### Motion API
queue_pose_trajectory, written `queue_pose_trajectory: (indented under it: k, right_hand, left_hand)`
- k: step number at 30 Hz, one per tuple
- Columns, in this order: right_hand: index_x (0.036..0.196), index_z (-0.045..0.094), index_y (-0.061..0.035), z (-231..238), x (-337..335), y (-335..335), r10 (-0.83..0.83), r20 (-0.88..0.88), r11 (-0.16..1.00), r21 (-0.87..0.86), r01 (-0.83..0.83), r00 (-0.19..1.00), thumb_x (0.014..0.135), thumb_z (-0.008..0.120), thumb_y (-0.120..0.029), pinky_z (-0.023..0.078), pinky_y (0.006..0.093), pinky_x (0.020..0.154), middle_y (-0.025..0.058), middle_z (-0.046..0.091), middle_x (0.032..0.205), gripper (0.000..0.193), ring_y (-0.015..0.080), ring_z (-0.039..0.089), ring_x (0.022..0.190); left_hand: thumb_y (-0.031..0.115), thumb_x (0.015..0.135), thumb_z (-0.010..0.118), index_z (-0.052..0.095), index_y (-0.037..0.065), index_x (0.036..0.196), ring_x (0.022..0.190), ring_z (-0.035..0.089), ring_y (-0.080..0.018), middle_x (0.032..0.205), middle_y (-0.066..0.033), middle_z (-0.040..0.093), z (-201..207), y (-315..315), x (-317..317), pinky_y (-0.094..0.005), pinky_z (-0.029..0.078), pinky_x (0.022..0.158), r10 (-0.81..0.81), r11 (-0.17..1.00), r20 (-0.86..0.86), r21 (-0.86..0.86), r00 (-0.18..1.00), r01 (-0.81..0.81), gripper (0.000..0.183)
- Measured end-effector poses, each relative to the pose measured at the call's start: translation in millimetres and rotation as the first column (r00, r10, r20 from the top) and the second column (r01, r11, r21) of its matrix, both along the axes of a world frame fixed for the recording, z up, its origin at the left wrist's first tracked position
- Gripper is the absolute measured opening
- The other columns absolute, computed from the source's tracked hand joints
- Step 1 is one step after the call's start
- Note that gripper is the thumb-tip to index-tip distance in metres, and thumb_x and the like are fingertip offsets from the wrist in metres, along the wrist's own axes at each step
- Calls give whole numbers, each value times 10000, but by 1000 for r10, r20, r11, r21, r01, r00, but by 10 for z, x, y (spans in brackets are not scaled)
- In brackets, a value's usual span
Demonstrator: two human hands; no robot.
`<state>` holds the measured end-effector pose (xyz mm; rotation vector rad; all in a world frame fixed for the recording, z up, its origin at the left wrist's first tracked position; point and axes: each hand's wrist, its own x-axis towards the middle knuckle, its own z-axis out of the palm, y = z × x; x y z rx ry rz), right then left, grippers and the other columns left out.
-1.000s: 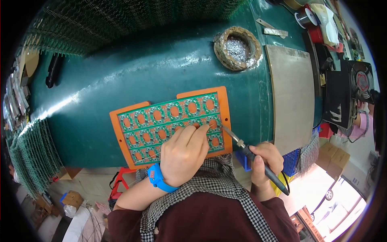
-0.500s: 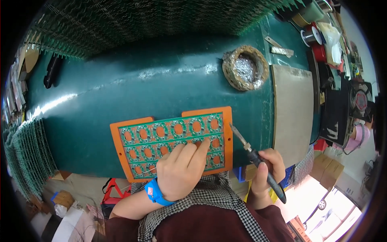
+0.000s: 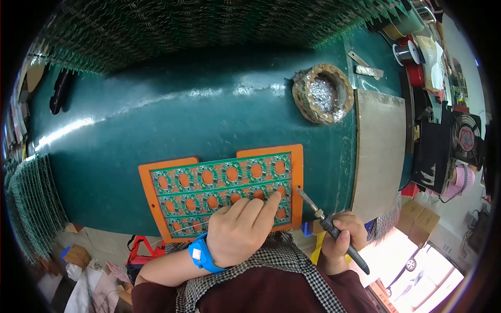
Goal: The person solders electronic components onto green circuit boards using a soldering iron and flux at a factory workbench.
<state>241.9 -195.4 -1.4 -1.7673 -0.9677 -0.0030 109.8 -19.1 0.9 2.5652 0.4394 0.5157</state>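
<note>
An orange fixture [image 3: 296, 169] lies at the table's near edge, carrying a green circuit board panel [image 3: 219, 191] with several rows of round units. Over its lower rows rests my left hand [image 3: 240, 232], index finger reaching toward the right end of the middle row. A thin, solder-like wire [image 3: 190, 226] runs leftward from under that hand; the fingers' grip on it is mostly hidden. My right hand [image 3: 344, 237] is closed around the dark handle of a soldering iron [image 3: 330, 227]. The iron's tip points up-left, at the fixture's right edge, a little right of my index finger.
Beyond the fixture sits a crusty round pot [image 3: 301, 94] with silvery material inside. A flat grey plate [image 3: 380, 151] lies on the right, below a wire spool [image 3: 407, 53]. Stacked green panels stand far [image 3: 209, 26] and left [image 3: 31, 203]. A black tool [image 3: 61, 91] lies far left.
The soldering iron has come lower along the fixture's right edge, nearer the middle row. My left hand has shifted slightly right over the panel. The whole view has moved a little.
</note>
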Motion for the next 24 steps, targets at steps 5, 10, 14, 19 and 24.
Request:
queue_pose_trajectory:
  k: [5, 10, 14, 19, 24]
  right_hand:
    - [763, 616, 19, 87, 19, -45, 61, 3, 996, -66, -61, 998, 772, 556, -102, 483, 329, 474, 121, 595, 622, 136, 253, 595, 503]
    - [782, 622, 25, 120, 25, 2, 65, 3, 996, -65, -65, 998, 752, 587, -51, 482, 314, 473, 121, 601, 636, 89, 238, 593, 504]
    - [789, 625, 30, 148, 43, 45, 109, 23, 991, -84, -107, 994, 736, 616, -29, 479, 299, 469, 125, 609, 652, 80, 229, 597, 512]
    - [795, 632, 38, 155, 47, 69, 147, 14, 984, -103, -145, 989, 726, 630, -17, 481, 294, 471, 124, 610, 654, 88, 225, 601, 522]
    - [803, 638, 37, 171, 38, 82, 151, 25, 985, -91, -148, 988, 721, 636, -21, 481, 294, 473, 124, 611, 655, 100, 223, 601, 525]
  left_hand:
    - [-28, 687, 657, 659, 17, 1024, 500, 478, -161, 631, -30, 453, 60, -61, 28, -296, 380, 418, 34, 998, -31, -58, 999, -36, 340]
    - [1, 674, 657, 656, 31, 1052, 521, 491, -145, 646, -24, 449, -2, -100, 53, -284, 384, 410, 60, 998, -26, -6, 998, -60, 379]
    - [27, 656, 646, 659, 39, 1059, 527, 485, -112, 638, -7, 413, -34, -112, 60, -263, 379, 392, 47, 999, -1, -25, 999, -47, 404]
    - [30, 658, 646, 656, 37, 1067, 531, 489, -114, 634, -6, 416, -21, -103, 45, -264, 381, 392, 33, 999, -20, -17, 999, -34, 410]
    - [35, 654, 646, 658, 48, 1058, 542, 501, -119, 645, -10, 426, -41, -109, 48, -266, 392, 402, 41, 998, -20, -40, 999, -42, 404]
